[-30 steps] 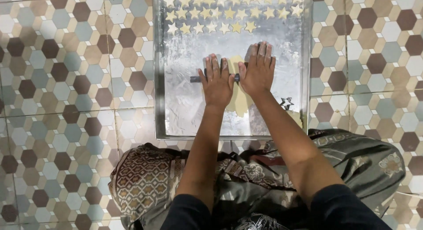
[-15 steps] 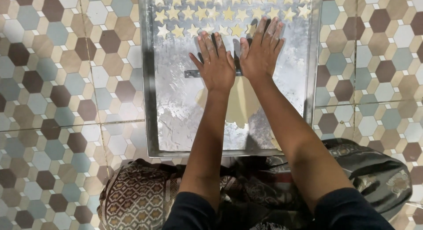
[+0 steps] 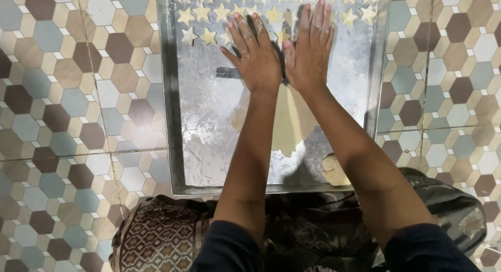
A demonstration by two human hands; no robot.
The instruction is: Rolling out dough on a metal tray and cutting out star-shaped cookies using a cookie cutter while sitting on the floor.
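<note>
From where I'm watching, both palms lie flat and spread on a dark rolling pin (image 3: 228, 73) lying crosswise on the tray (image 3: 169, 94). Left hand (image 3: 257, 55), right hand (image 3: 310, 47) side by side; dough sheet (image 3: 289, 121) stretches back from the pin toward the body.

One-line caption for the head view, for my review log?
Both hands, left and right, press flat on a rolling pin over dough in a floured metal tray.

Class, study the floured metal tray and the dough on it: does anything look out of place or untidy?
One ragged dough scrap lies alone at the tray's near right corner, apart from the rolled sheet and the star cut-outs at the far end. Flour smears the tray unevenly. Nothing looks damaged.
</note>
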